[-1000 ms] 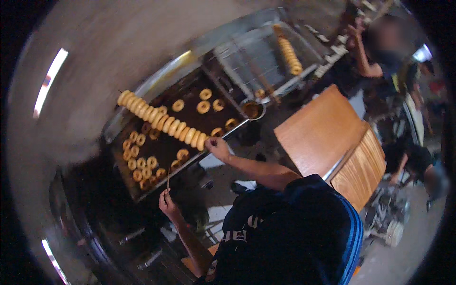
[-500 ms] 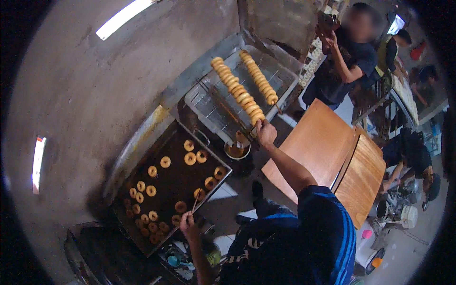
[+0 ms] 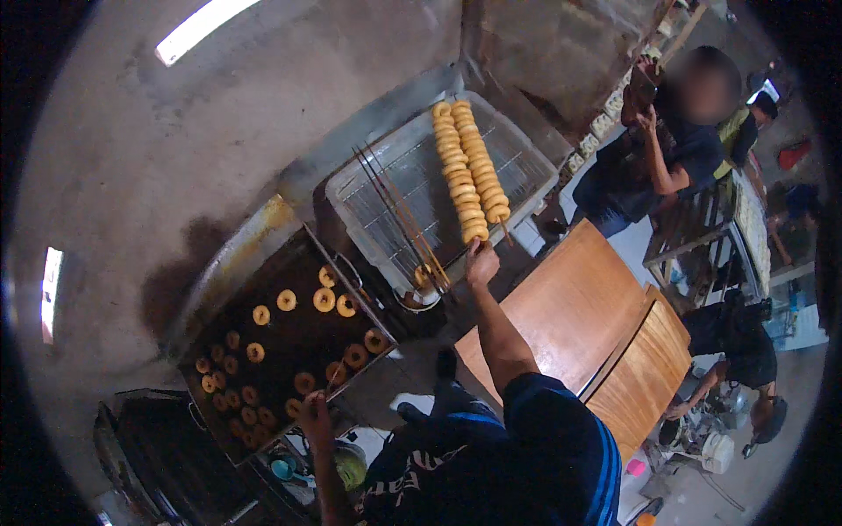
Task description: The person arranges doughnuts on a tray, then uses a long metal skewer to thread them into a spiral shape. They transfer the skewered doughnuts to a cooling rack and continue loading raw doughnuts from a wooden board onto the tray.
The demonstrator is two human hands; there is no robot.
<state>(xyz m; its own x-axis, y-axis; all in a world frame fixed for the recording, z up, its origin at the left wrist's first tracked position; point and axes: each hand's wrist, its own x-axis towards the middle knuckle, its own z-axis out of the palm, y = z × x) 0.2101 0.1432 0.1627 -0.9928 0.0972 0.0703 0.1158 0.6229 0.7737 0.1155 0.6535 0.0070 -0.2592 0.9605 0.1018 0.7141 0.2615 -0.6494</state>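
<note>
My right hand (image 3: 481, 263) grips the near end of a stick threaded with a long row of golden doughnuts (image 3: 459, 175). This row lies over a clear rectangular tub (image 3: 340, 197) with a wire rack in it, close beside a second threaded doughnut row (image 3: 484, 167). Several bare sticks (image 3: 386, 193) rest across the tub's left part. At the lower left, my left hand (image 3: 316, 416) is closed around a thin stick (image 3: 334, 375) over the near side of a wide frying pan (image 3: 353, 287). Pale and browner doughnuts (image 3: 287, 301) float in its dark oil.
Wooden boards (image 3: 561, 298) stand at my right, near my forearm. Beyond them a person in a dark shirt (image 3: 645, 171) holds up a dark object. Another person (image 3: 744, 346) bends over pots at the far right. A small bowl (image 3: 417, 303) sits below the tub's near corner.
My right hand has brought its doughnut row over beside the other row. The left hand's stick stays at the pan's near side. The whole view has shifted somewhat.
</note>
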